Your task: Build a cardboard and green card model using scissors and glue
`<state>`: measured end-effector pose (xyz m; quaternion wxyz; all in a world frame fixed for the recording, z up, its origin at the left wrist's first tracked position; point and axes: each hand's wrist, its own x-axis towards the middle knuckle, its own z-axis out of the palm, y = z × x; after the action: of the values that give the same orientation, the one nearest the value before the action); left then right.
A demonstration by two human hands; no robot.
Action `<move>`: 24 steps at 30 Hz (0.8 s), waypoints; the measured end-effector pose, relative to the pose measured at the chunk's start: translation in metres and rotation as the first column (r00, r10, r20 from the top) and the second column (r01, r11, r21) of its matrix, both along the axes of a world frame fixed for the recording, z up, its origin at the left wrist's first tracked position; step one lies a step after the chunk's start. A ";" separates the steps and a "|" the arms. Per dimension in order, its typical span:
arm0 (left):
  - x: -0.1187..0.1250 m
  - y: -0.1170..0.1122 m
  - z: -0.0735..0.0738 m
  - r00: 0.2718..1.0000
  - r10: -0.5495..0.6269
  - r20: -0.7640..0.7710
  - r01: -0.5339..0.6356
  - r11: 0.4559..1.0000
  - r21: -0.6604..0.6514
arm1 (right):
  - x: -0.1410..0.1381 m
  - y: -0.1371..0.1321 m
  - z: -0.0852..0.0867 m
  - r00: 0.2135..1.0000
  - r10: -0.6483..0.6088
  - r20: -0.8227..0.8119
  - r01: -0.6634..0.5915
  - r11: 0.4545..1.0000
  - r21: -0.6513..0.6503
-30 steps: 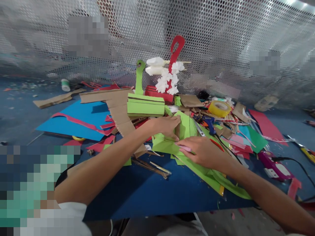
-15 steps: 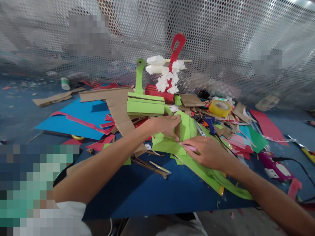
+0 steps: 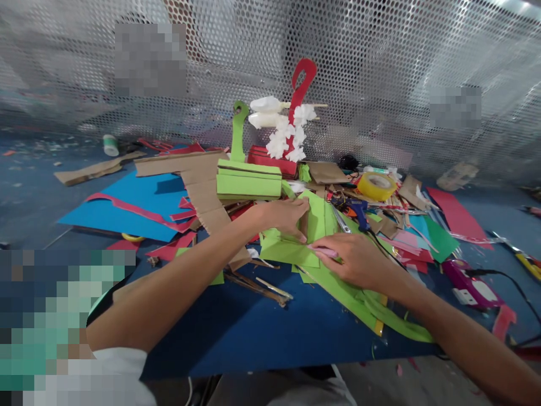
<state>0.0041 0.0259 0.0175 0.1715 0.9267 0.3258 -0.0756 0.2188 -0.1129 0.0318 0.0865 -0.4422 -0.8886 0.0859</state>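
My left hand (image 3: 289, 219) presses down on a light green sheet (image 3: 289, 251), thumb and fingers spread apart. A small brown patch shows between thumb and forefinger; I cannot tell what it is. My right hand (image 3: 350, 259) is closed around a small pink craft knife (image 3: 324, 251), whose tip touches the green sheet just below my left thumb; the blade is too small to make out. Under my right wrist lies a longer green strip (image 3: 376, 304). Beside the sheet rest the scissors (image 3: 341, 221).
Behind my hands stand a green box shape (image 3: 249, 183) with a curled neck and a red one (image 3: 273, 162) with white flowers. To the right lie a blue glue gun (image 3: 358, 211), a yellow tape roll (image 3: 377, 186) and a purple device (image 3: 473, 287). Cardboard (image 3: 205, 189) and blue paper (image 3: 127, 208) lie left.
The view has shifted very slightly. Both hands and the pink craft knife stay in almost the same place on the green sheet.
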 end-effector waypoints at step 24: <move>0.000 -0.001 0.001 0.999 0.002 -0.035 -0.002 1.000 0.019 | 0.003 0.003 0.000 0.997 0.003 -0.083 -0.001 1.000 0.028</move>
<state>0.0042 0.0250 0.0187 0.1572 0.9264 0.3304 -0.0888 0.2222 -0.1099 0.0316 0.1292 -0.4363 -0.8857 0.0919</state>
